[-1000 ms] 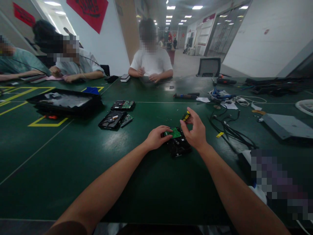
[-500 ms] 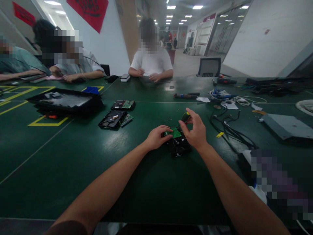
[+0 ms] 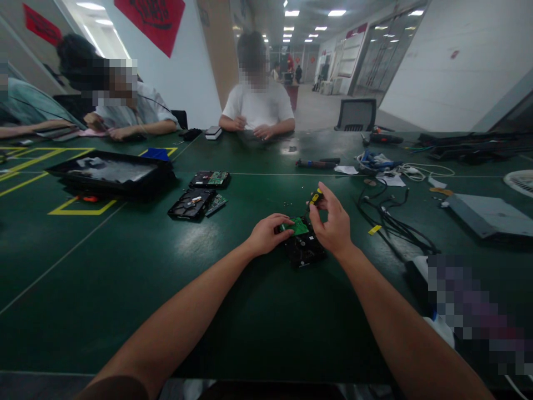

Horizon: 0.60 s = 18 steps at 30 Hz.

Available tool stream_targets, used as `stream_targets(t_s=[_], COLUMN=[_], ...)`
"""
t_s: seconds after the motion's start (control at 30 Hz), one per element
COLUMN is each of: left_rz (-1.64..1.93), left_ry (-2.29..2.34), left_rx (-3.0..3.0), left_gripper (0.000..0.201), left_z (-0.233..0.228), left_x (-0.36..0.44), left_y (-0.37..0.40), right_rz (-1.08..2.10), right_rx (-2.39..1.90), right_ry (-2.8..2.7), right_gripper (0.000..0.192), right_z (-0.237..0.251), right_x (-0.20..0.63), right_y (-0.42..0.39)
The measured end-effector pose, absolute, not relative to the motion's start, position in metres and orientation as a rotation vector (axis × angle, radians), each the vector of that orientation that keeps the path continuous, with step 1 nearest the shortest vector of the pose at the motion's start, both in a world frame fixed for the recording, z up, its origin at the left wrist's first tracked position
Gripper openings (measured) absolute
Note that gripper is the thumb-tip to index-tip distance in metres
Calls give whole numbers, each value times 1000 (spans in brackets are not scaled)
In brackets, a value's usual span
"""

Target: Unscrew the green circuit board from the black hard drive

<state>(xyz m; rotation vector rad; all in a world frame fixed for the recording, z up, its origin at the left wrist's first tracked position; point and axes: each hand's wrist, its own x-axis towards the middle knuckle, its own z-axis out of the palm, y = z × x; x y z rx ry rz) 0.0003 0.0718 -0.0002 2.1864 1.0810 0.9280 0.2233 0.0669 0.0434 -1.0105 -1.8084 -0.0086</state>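
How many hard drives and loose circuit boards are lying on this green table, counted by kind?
Hard drives: 3 (one under the hands, two farther left)
Green circuit boards: 2 (one on the near drive, one loose)
Total: 5

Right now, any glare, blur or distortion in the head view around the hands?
Head view: ceiling-light glare smears the green table left of the left hand; wide-angle bending stretches the forearms; the right hand and its yellow-black screwdriver are slightly soft; the black drive is dark, detail lost.
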Motion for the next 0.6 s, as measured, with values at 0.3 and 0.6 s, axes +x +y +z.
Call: stream_targets(t_s=[0.3, 0.6], left_rz=[930, 908], left_ry=[1075, 1099], left_rx=[2191, 2188], left_gripper=[28, 28], left_z=[1, 1], left_x=[0, 1], left_y=[71, 71], right_rz=[6, -38], right_rx=[-1015, -1019], right_ry=[-1785, -1769], right_gripper=[60, 57], right_z=[42, 42], right_x=[223, 225], right_y=[66, 69])
